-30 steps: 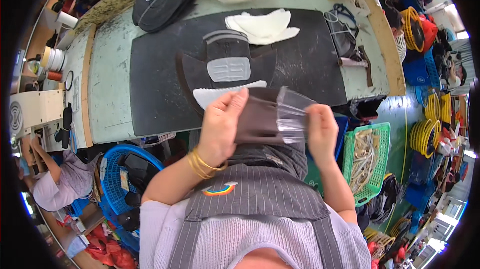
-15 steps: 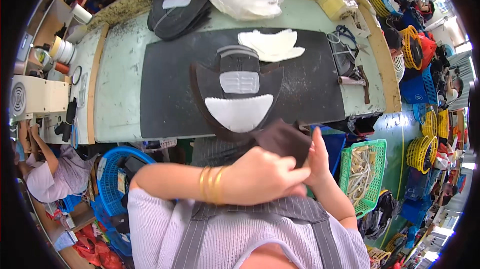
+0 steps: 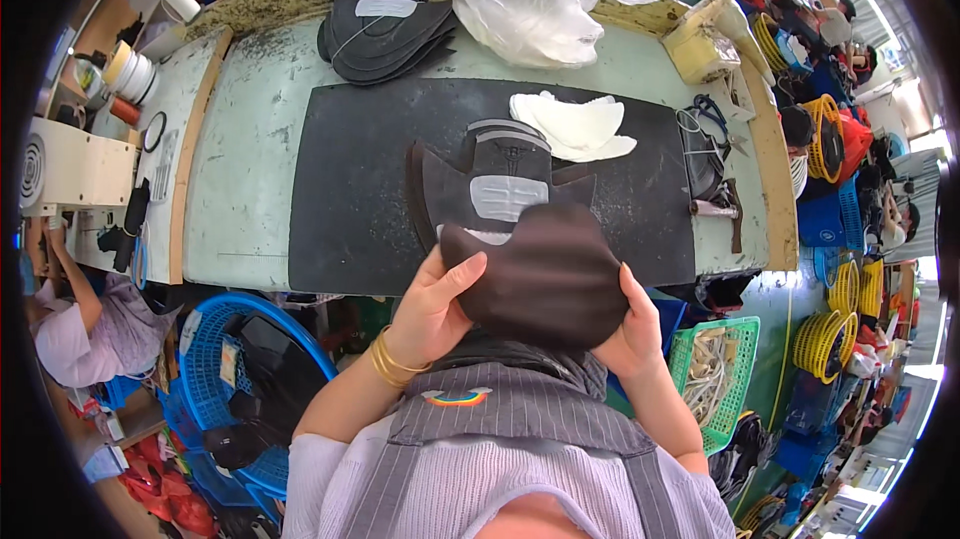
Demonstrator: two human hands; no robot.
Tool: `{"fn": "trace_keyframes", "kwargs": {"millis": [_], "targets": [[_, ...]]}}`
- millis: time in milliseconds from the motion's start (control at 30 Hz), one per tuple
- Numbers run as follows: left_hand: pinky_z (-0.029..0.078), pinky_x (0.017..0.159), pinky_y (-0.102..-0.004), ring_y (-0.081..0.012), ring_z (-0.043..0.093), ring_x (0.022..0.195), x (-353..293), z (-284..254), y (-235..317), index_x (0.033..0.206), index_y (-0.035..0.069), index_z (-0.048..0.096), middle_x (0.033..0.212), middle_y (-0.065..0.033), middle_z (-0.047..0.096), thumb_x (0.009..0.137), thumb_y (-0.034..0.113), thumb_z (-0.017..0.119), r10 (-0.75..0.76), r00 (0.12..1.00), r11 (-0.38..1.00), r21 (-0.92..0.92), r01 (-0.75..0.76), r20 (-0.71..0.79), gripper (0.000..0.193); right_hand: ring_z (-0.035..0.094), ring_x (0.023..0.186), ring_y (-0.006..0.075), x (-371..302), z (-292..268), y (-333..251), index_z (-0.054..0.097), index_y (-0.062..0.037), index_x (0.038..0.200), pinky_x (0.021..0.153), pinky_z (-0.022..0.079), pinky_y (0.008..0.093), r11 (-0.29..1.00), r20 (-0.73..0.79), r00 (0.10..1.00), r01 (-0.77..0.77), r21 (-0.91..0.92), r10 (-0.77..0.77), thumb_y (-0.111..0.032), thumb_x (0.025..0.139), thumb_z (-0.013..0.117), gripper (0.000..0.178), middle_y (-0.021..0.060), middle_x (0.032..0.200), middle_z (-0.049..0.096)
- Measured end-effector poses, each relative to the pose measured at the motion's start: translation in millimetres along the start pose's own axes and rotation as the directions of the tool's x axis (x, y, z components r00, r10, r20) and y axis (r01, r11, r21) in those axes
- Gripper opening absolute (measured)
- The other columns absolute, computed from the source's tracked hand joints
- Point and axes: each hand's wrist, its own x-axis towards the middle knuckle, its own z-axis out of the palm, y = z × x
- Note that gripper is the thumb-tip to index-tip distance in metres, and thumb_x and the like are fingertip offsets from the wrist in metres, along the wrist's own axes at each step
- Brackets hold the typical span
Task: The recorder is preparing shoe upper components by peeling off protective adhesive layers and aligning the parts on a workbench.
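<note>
Between my hands, in front of my apron, is a dark brown cut piece of leather-like material point(image 3: 545, 284). My left hand point(image 3: 432, 309) pinches its left edge, thumb on top. My right hand point(image 3: 632, 324) grips the right edge, with the thumb along it. Just beyond, a stack of dark shaped pieces point(image 3: 440, 184) lies on a black mat point(image 3: 345, 179). On the stack sits a pale grey ribbed patch point(image 3: 508, 199); a white piece below it is mostly covered by the brown one. White scalloped-edge pieces point(image 3: 572, 127) rest on the mat behind.
Dark pieces tied in a bundle point(image 3: 388, 39) lie at the far left, beside a clear plastic bag point(image 3: 530, 14). A hammer point(image 3: 733, 207) and scissors point(image 3: 712, 111) are at the right. A blue basket point(image 3: 325, 339) stands lower left, a green basket point(image 3: 745, 359) lower right. Another person sits far left.
The brown piece has been spread out and raised over the near part of the stack. My left hand has moved left to its other edge, so both hands now hold it apart.
</note>
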Motion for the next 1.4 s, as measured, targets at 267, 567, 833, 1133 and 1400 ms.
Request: {"fn": "trace_keyframes", "kwargs": {"millis": [267,567,833,1133,1400], "targets": [[0.048,0.073,-0.0223,-0.0073,0.058,0.079,52.9,-24.3,26.1,0.098,0.001,0.057,0.09,-0.0026,0.062,0.089,0.006,0.06,0.476,0.87,0.834,0.38,-0.4,-0.13,0.011,0.057,0.077,0.0072,67.2,13.4,-15.2,0.064,0.0044,0.096,0.067,0.047,0.0224,0.422,0.067,0.802,0.381,-0.823,-0.593,-0.006,0.087,0.06,0.015,0.0029,0.088,0.065],[0.044,0.051,-0.0181,-0.0027,0.053,0.059,60.1,-52.9,25.7,0.1,-0.003,0.061,0.078,-0.0008,0.063,0.085,0.006,0.064,0.545,0.809,0.534,0.835,-0.131,-0.222,0.018,0.059,0.079,0.0087,96.5,-24.0,-10.0,0.064,0.0033,0.101,0.071,0.048,0.024,0.241,0.079,0.809,0.266,-0.933,-0.583,-0.004,0.084,0.061,0.02,0.0053,0.087,0.067],[0.043,0.053,-0.019,-0.0031,0.05,0.054,63.1,-66.1,24.6,0.1,-0.003,0.06,0.078,-0.0021,0.06,0.078,0.006,0.071,0.633,0.756,0.416,0.897,-0.149,-0.168,0.026,0.058,0.081,0.0069,98.8,-25.8,-9.5,0.063,-0.0001,0.106,0.073,0.047,0.0231,0.171,0.124,0.813,0.264,-0.949,-0.568,-0.003,0.082,0.062,0.024,0.0044,0.087,0.066],[0.042,0.09,-0.0357,-0.0276,0.049,0.098,52.5,-29.3,39.8,0.111,0.006,0.062,0.122,-0.007,0.055,0.073,0.026,0.073,0.025,0.839,-0.316,0.801,-0.509,0.543,0.045,0.059,0.072,0.0083,99.9,-31.0,-8.8,0.058,0.0002,0.1,0.063,0.049,0.0235,0.155,0.203,0.755,0.374,-0.915,-0.624,-0.006,0.082,0.064,0.019,0.0046,0.079,0.064],[0.04,0.095,-0.0351,-0.0287,0.048,0.103,43.3,-22.9,45.9,0.118,0.004,0.056,0.128,-0.0096,0.052,0.07,0.005,0.062,-0.048,0.826,-0.319,0.775,-0.545,0.561,0.048,0.053,0.043,0.009,80.3,-39.5,-18.6,0.05,0.0008,0.092,0.038,0.04,0.023,0.316,-0.057,0.771,0.191,-0.929,-0.635,-0.007,0.087,0.059,0.013,0.0048,0.06,0.056]]}}
